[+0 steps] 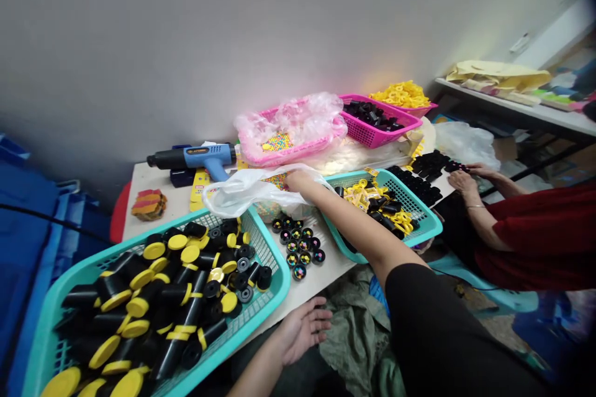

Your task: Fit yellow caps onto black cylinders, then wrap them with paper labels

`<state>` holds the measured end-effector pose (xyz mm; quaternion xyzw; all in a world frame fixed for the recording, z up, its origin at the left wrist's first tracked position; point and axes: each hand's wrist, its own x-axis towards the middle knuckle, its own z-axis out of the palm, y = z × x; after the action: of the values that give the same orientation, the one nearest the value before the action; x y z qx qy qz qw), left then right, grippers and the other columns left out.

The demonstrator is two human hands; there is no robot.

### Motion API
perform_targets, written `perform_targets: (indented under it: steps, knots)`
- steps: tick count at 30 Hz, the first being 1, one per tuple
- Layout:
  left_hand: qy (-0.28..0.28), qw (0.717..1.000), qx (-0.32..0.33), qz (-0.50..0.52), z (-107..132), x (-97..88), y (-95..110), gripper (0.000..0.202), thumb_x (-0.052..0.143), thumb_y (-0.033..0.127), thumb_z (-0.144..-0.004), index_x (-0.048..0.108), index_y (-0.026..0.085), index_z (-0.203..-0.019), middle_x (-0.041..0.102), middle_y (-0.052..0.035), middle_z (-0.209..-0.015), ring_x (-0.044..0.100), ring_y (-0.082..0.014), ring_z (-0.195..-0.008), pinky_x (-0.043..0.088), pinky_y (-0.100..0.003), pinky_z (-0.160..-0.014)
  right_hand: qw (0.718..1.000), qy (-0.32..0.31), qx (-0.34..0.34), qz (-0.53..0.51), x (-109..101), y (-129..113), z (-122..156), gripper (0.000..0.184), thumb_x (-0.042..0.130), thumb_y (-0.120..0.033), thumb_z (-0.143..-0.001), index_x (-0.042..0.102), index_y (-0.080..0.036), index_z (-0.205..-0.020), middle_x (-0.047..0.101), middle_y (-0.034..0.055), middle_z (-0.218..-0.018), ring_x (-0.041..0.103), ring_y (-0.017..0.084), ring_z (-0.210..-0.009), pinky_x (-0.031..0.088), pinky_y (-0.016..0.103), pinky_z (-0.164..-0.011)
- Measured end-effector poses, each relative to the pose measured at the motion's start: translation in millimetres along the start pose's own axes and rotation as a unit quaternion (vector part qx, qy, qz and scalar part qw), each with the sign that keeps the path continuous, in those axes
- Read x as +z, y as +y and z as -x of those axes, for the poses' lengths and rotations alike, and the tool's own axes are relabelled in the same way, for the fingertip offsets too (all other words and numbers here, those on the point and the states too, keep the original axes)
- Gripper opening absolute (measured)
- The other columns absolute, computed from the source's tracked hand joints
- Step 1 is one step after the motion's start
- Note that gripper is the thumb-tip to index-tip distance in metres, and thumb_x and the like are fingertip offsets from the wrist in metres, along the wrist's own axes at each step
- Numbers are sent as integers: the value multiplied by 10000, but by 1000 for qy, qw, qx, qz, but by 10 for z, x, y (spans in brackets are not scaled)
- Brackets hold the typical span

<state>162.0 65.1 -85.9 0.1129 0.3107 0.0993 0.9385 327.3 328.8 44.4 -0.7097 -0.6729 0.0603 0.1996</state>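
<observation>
My right hand reaches into a white plastic bag that holds small multicoloured beads. Its fingers are hidden among the bag and the beads. Palm up, my left hand rests near the table's front edge with its fingers apart and nothing in it. Between the hands, several small round black cups stand in a cluster on the white table, with coloured beads inside. To the left is a teal basket full of black cylinders with yellow caps.
A second teal basket holds yellow and black parts. Behind are a pink basket lined with plastic, a magenta basket of black pieces, and a blue heat gun. On the right, another person's hands touch black pieces.
</observation>
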Motion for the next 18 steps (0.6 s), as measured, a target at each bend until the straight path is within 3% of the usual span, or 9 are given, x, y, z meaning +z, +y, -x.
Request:
perform_targets:
  steps: [4, 7, 12, 18]
  knots:
    - [-4, 1000, -3, -1, -12, -10, 6, 316, 550, 364, -877, 554, 149, -1108, 673, -75, -949, 639, -153, -771, 422, -260, -686, 990, -139, 12, -15, 59, 37, -115, 317, 559, -325, -925, 565, -167, -1199, 583, 91, -1207, 605, 211, -1017, 526, 413, -854]
    - [-9, 1000, 1, 1, -5, -20, 2, 319, 569, 366, -864, 567, 147, -1096, 672, -73, -949, 637, -153, -780, 420, -259, -693, 981, -187, -3, -44, 30, 116, -87, 299, 562, -335, -922, 585, -153, -1158, 604, 78, -1157, 617, 205, -977, 536, 396, -826]
    - [-19, 1000, 3, 2, 12, -25, 1, 307, 575, 350, -856, 585, 134, -1074, 673, -86, -960, 636, -160, -790, 422, -270, -713, 981, -144, -49, -123, -145, 184, 75, 161, 565, -230, -889, 650, -107, -949, 676, 24, -865, 618, 142, -789, 485, 269, -747]
    - [-20, 1000, 13, 5, 32, -26, -2, 311, 572, 355, -858, 587, 133, -1075, 671, -91, -966, 637, -160, -793, 419, -268, -718, 976, -41, -59, -205, -427, 183, 378, 206, 552, -272, -846, 621, -109, -952, 670, 54, -912, 597, 137, -821, 456, 251, -761]
